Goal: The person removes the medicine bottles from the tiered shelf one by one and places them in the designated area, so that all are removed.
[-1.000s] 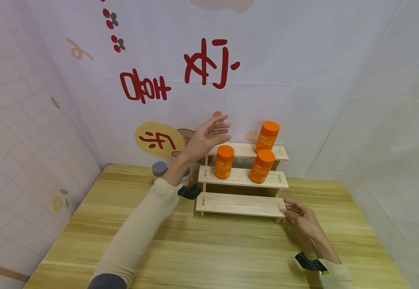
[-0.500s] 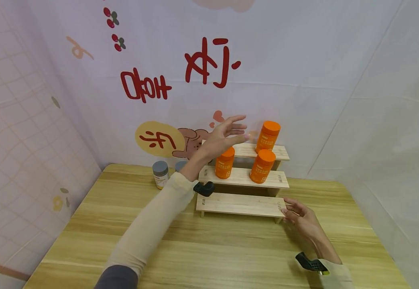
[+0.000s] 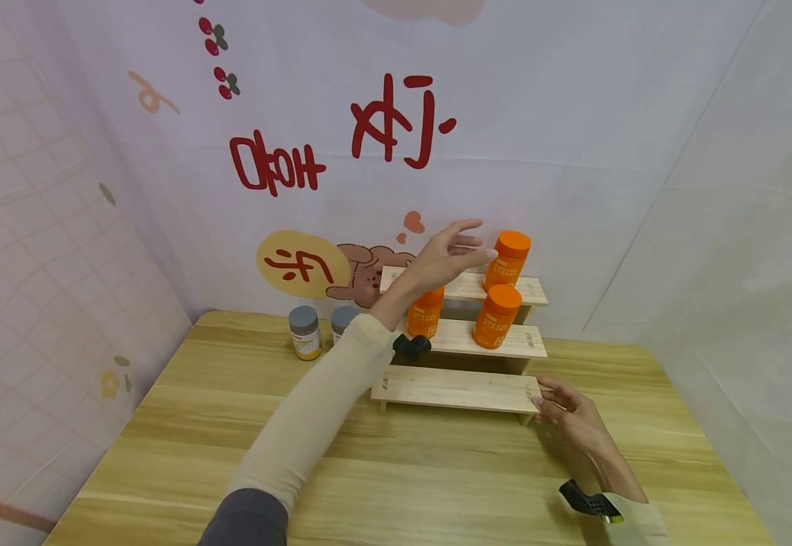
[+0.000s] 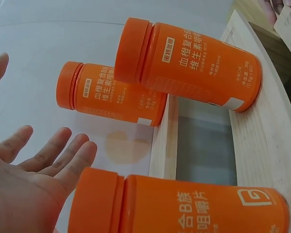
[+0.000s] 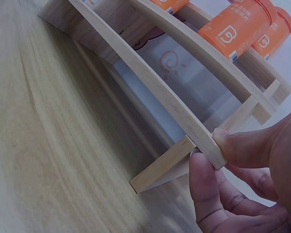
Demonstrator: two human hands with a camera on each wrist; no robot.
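Observation:
My left hand (image 3: 454, 254) reaches over the wooden three-step rack (image 3: 457, 388), its fingers extended and holding nothing. Its fingertips are just left of the orange bottle (image 3: 505, 265) on the top step. Two more orange bottles stand on the middle step: one to the right (image 3: 497, 318), the other (image 3: 425, 322) partly behind my left forearm. In the left wrist view, the spread hand (image 4: 39, 170) shows apart from all three bottles. My right hand (image 3: 576, 425) pinches the right end of the bottom step between thumb and fingers, seen close up in the right wrist view (image 5: 247, 179).
Two grey-lidded jars stand on the wooden table (image 3: 232, 425) left of the rack, one fully visible (image 3: 305, 334) and one (image 3: 344, 318) partly covered by the left sleeve. A printed white cloth backdrop (image 3: 560, 114) rises right behind the rack.
My left hand has moved right across the top of the rack, closer to the top-step bottle. The grey-lidded jars have come out from behind the arm. My right hand has stayed put.

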